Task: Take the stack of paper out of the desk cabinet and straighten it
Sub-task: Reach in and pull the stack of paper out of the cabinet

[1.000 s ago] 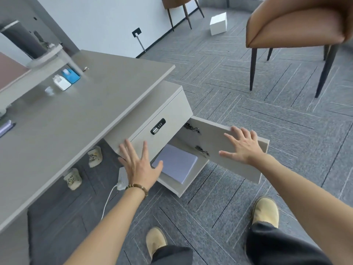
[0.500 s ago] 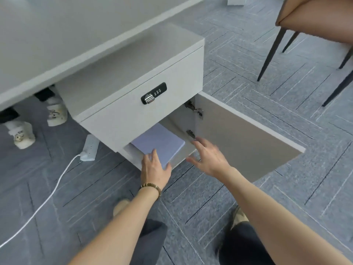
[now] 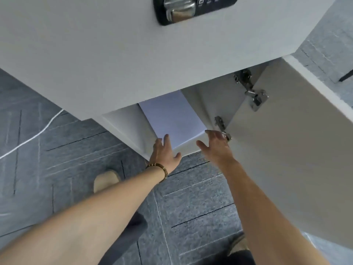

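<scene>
A stack of white paper (image 3: 172,116) lies flat on the floor of the open desk cabinet (image 3: 126,121), under the drawer front. My left hand (image 3: 164,153) rests at the stack's near left corner, fingers spread and touching the top sheet. My right hand (image 3: 214,145) hovers open at the stack's near right corner, fingers apart, beside the lower hinge. Neither hand has a grip on the paper. The back of the stack is hidden by the drawer front.
The cabinet door (image 3: 286,150) stands swung open on the right, with two metal hinges (image 3: 254,94). A drawer front with a combination lock (image 3: 191,8) fills the top. A white cable (image 3: 32,136) runs across the grey carpet at left. My shoes (image 3: 106,180) stand below.
The view has dropped much closer to the cabinet. Both hands have reached forward to the stack's near corners; the right hand moved in from the door edge.
</scene>
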`<state>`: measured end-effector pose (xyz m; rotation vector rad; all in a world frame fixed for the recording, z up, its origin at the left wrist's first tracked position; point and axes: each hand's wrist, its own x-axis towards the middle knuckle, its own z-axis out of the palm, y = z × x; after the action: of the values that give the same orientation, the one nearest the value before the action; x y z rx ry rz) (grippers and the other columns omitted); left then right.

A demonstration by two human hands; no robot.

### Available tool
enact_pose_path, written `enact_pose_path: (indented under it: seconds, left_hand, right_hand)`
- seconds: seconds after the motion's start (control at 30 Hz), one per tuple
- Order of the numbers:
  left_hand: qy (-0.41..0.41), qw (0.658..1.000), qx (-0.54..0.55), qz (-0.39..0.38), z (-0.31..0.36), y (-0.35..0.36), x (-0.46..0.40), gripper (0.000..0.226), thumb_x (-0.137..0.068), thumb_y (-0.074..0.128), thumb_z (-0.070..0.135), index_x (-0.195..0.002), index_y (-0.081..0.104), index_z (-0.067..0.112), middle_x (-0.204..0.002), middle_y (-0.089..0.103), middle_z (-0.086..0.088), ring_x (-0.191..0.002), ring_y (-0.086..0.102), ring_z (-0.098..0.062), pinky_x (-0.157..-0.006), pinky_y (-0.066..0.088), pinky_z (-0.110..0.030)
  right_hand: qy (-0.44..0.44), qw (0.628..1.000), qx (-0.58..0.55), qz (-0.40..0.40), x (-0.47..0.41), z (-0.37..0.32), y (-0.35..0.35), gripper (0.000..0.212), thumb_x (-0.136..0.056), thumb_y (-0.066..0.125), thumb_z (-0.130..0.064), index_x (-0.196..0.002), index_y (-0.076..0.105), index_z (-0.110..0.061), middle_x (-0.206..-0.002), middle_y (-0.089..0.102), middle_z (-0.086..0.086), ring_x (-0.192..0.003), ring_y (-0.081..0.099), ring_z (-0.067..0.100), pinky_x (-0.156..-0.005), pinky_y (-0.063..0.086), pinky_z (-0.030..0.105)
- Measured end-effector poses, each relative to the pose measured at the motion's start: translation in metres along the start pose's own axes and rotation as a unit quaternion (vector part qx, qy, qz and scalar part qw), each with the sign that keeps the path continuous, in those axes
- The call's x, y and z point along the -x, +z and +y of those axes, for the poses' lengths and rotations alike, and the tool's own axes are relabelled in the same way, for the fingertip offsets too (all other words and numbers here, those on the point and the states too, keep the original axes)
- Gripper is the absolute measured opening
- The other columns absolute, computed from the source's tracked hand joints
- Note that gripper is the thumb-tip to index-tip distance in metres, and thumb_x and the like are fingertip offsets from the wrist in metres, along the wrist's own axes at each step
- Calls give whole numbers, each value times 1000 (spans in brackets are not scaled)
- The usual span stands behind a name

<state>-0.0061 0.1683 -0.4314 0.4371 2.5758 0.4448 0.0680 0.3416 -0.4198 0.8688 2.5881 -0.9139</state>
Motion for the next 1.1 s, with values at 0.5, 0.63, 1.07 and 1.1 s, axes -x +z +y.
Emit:
enact_pose_path:
  seconds: [0.5,0.63,1.07,1.1]
  left_hand:
    - [-112,990,89,-3,-17,44,-59,101,-86,69,37,-156,0,16,-154,27,-20,-142,32,-33,-111,38,-43]
    - [-158,980,125,12,-19,48,-72,117,-80,76,42,-156,-11,21,-158,24,-20,-145,26,-35,-112,36,-45]
    - [-228,944,238,6,-13,57,-87,112,-80,77,39,-157,-3,29,-163,3,-18,-150,7,-40,-115,28,-49]
    - [-228,943,241,3,-13,58,-85,112,-80,77,39,-157,-4,30,-163,0,-18,-150,5,-40,-115,27,-50]
  right_hand:
    - [-28,999,13,-32,-76,23,45,68,-98,51,-41,-155,24,-15,-163,19,15,-147,30,38,-118,31,49]
    - [-14,999,18,-49,-100,26,47,77,-98,53,-41,-158,13,-13,-167,9,13,-152,18,36,-121,25,48]
    - [-6,1000,-30,1,-112,23,78,97,-84,67,-49,-157,16,-12,-160,23,20,-144,21,41,-114,29,48]
    - [-5,999,-39,5,-109,24,79,97,-84,68,-49,-157,16,-12,-159,24,20,-143,23,41,-114,29,47]
